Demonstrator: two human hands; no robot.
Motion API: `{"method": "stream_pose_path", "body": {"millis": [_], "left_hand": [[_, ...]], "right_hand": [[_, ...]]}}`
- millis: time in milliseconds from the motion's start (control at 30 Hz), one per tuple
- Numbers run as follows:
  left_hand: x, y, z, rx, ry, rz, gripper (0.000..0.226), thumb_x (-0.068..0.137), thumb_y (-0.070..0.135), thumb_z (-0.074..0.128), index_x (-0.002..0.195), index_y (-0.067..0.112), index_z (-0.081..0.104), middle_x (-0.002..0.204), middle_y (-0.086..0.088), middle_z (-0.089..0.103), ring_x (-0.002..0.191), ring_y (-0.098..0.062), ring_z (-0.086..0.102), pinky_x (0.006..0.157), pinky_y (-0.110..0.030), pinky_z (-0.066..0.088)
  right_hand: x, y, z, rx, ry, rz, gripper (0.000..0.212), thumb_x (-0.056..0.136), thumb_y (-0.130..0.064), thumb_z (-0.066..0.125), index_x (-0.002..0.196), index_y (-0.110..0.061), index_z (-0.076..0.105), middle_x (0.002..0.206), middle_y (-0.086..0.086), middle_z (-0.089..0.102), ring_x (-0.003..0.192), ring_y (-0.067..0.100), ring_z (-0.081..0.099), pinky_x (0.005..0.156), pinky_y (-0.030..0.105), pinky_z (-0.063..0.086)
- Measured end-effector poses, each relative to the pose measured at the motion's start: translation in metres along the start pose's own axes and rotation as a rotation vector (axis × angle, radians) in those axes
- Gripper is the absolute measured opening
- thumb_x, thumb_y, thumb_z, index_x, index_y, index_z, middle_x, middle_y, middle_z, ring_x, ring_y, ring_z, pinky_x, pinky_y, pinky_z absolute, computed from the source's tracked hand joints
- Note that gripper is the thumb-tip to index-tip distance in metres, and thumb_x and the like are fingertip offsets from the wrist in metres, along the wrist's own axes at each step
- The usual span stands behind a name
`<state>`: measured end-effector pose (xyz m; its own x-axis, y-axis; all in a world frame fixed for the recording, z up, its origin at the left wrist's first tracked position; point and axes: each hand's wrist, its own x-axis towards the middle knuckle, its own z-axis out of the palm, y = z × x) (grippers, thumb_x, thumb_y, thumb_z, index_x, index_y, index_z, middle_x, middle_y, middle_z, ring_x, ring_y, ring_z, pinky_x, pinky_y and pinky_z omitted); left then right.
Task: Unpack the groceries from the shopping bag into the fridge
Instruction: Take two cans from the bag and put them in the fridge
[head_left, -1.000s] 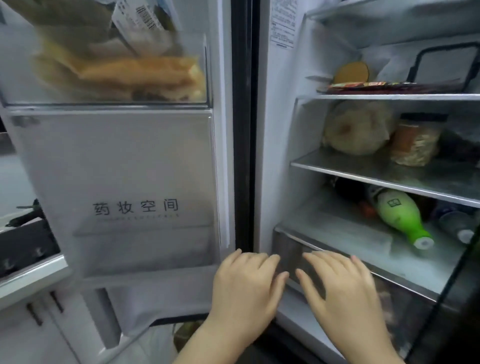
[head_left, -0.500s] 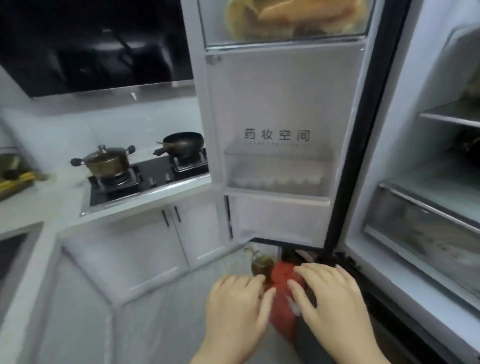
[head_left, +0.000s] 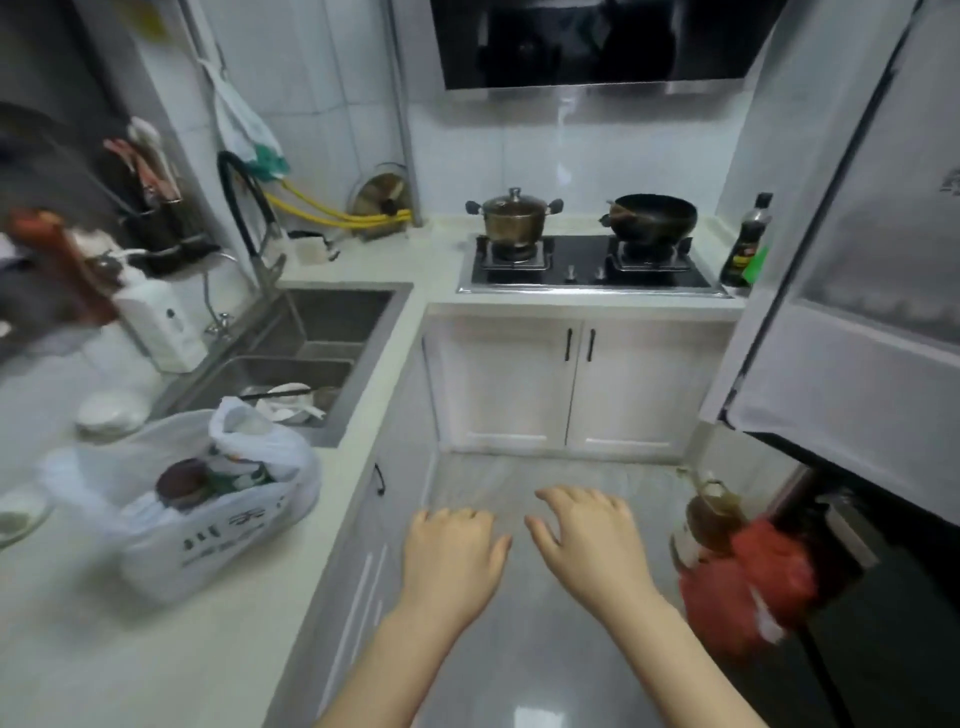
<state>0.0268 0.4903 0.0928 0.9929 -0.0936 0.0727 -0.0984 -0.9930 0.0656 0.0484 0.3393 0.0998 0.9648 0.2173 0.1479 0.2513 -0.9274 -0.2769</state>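
Left hand & right hand out front over floor, palms down, fingers relaxed and spread, holding nothing. White bag on counter to the left, w/ jar lid and packs showing inside, top open. Red bag and oil bottle on floor at right, below open fridge door. Farther: sink, then hob w/ pot & wok.

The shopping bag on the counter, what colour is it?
White, with dark printing on the shopping bag; the head view shows it.
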Motion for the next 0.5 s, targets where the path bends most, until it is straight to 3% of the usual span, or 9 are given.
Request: {"method": "stream_pose_path", "body": {"millis": [100,333,500], "left_hand": [[-0.014,-0.03,0.009,0.027,-0.047,-0.11,0.042,0.093,0.048,0.037,0.116,0.022,0.062,0.112,-0.001,0.068,0.106,-0.022,0.061,0.093,-0.035,0.038],[-0.025,-0.07,0.013,0.061,-0.133,-0.386,0.039,0.094,0.046,0.038,0.115,0.022,0.061,0.11,-0.003,0.067,0.107,-0.024,0.058,0.097,-0.036,0.033],[-0.022,-0.091,0.009,0.044,-0.166,-0.59,0.04,0.094,0.042,0.038,0.124,0.021,0.055,0.118,-0.005,0.062,0.111,-0.026,0.054,0.101,-0.038,0.03]], "right_hand": [[0.012,-0.029,0.019,0.026,-0.065,-0.131,0.039,0.091,-0.04,0.046,0.125,-0.022,0.056,0.124,0.0,0.063,0.115,0.024,0.055,0.097,0.034,0.035],[0.048,-0.069,0.049,0.048,-0.195,-0.371,0.043,0.094,-0.038,0.041,0.133,-0.021,0.047,0.126,0.001,0.061,0.115,0.024,0.054,0.095,0.034,0.036],[0.082,-0.088,0.058,0.02,-0.293,-0.556,0.05,0.095,-0.04,0.038,0.14,-0.021,0.033,0.118,0.004,0.063,0.111,0.025,0.056,0.094,0.033,0.037]]}}
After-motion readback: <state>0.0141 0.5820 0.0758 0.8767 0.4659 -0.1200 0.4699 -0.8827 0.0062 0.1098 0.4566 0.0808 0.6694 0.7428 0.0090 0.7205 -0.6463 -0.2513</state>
